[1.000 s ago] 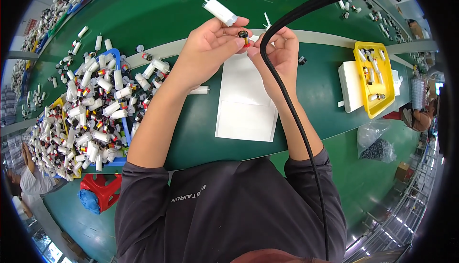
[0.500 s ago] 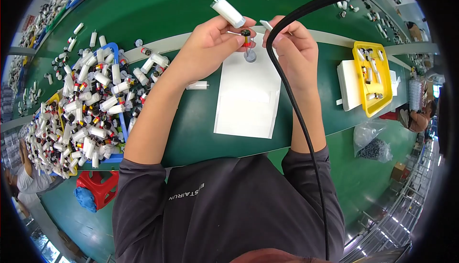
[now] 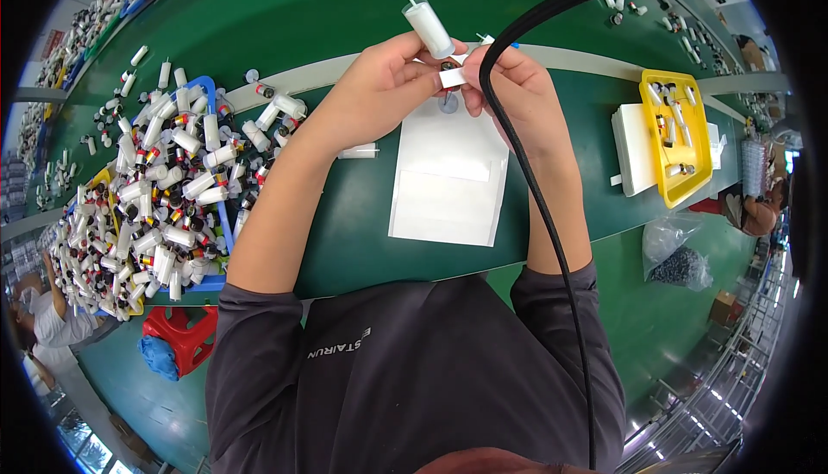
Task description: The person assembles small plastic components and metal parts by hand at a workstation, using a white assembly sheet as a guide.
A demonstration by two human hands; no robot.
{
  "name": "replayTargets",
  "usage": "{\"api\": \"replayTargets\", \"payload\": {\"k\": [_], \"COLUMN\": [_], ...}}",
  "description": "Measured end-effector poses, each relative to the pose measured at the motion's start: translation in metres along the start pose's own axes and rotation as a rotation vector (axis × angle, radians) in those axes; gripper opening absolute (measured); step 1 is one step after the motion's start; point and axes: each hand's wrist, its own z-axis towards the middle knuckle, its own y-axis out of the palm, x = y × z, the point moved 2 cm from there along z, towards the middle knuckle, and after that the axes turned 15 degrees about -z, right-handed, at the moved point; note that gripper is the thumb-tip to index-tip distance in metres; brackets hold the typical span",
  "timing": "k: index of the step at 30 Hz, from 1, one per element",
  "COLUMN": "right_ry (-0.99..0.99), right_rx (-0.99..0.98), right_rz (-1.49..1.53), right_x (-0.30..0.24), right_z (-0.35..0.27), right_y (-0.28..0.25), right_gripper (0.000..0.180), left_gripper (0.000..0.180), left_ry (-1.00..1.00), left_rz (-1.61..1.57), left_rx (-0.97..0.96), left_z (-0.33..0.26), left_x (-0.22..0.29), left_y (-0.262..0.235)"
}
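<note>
Over the upper end of a white sheet (image 3: 442,215), my left hand (image 3: 373,86) is closed on a white plastic cylinder (image 3: 428,27) with a thin stem, tilted upward. Below the cylinder, a dark small part (image 3: 448,67) shows between the fingertips, and a clear grey disc (image 3: 448,103) hangs beneath. My right hand (image 3: 522,99) pinches a small white label strip (image 3: 453,78), which lies against the dark part and hides some of it. Another white cylinder (image 3: 359,151) rests on the table beside my left forearm.
A blue bin (image 3: 226,215) heaped with similar cylinders and black-red parts stands at left. At right, a yellow tray (image 3: 694,172) holds several pieces, next to a stack of white sheets (image 3: 634,150). A black cable (image 3: 552,224) arcs across the view. Loose parts lie on the far green surface.
My right hand has moved left, bringing the white label strip against the dark part. My left hand has shifted slightly right with the cylinder.
</note>
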Motion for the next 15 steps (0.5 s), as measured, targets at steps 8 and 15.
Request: {"api": "replayTargets", "payload": {"k": [8,15], "right_ry": [-0.024,-0.12], "right_rx": [0.056,0.178], "right_rz": [-0.06,-0.192], "right_x": [0.003,0.006], "right_z": [-0.002,-0.004], "right_y": [0.003,0.011], "right_gripper": [0.008,0.009], "left_gripper": [0.039,0.037], "left_ry": [0.005,0.01], "left_rz": [0.022,0.048], "left_rx": [0.031,0.052], "left_z": [0.002,0.001], "left_x": [-0.003,-0.003], "left_y": [-0.002,-0.003]}}
